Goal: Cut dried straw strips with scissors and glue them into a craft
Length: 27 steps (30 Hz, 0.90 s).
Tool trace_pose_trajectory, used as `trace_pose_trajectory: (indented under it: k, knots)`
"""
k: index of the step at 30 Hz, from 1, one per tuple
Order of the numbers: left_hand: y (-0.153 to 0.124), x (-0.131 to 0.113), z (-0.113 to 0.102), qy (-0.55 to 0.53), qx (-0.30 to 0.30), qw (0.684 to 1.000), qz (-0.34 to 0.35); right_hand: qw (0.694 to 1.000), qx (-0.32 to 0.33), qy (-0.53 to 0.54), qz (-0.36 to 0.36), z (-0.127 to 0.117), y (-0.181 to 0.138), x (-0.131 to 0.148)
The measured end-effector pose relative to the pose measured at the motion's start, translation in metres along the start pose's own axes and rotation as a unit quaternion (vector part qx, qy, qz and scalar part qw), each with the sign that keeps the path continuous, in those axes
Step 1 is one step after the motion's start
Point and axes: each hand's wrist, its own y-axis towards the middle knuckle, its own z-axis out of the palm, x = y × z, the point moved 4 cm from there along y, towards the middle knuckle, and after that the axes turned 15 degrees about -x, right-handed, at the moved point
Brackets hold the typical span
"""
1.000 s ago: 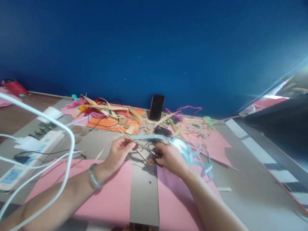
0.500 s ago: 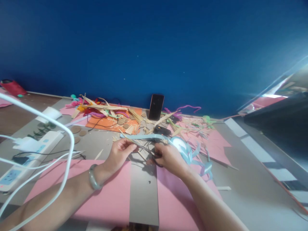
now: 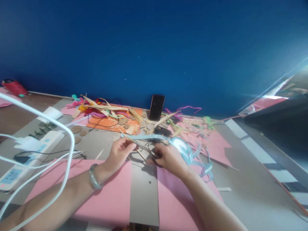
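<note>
My left hand (image 3: 121,150), with a pale green bangle on its wrist, is closed in a pinch on a thin straw-coloured strip (image 3: 123,133). The strip's tip sticks up above the fingers. My right hand (image 3: 168,157) is wrapped round the dark handles of a pair of scissors (image 3: 147,149). The blades point left and reach the fingertips of my left hand. Just behind both hands runs a light blue ribbon (image 3: 150,137), leading to a ribbon roll (image 3: 179,145) beside my right hand. Whether the blades touch the strip is hard to make out.
Pink paper sheets (image 3: 103,195) lie under my forearms. A phone (image 3: 157,107) leans on the blue wall. Dried husk pieces (image 3: 106,107) and orange paper (image 3: 103,123) are at the back. A power strip (image 3: 31,160) with white cables (image 3: 69,160) occupies the left.
Both hands stay in almost the same place, still holding the strip and the scissors. The whole view has shifted very slightly.
</note>
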Motion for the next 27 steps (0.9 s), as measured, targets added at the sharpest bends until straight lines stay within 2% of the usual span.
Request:
trace_pose_trajectory:
  k: [8,17,27]
  knots:
    - [-0.0035,0.0028,0.0026,-0.007,0.026,1.000,-0.001,1.000,0.005,0.005,-0.008,-0.0001,-0.0007,0.0006]
    - [-0.0033,-0.0005,0.0027,-0.019,0.023,1.000,-0.004,1.000,-0.006,0.008,-0.005,-0.0020,-0.0015,0.0013]
    - [-0.0036,0.0072,0.0046,-0.006,0.059,0.998,0.010,1.000,-0.015,0.019,-0.008,0.0027,-0.0020,-0.0002]
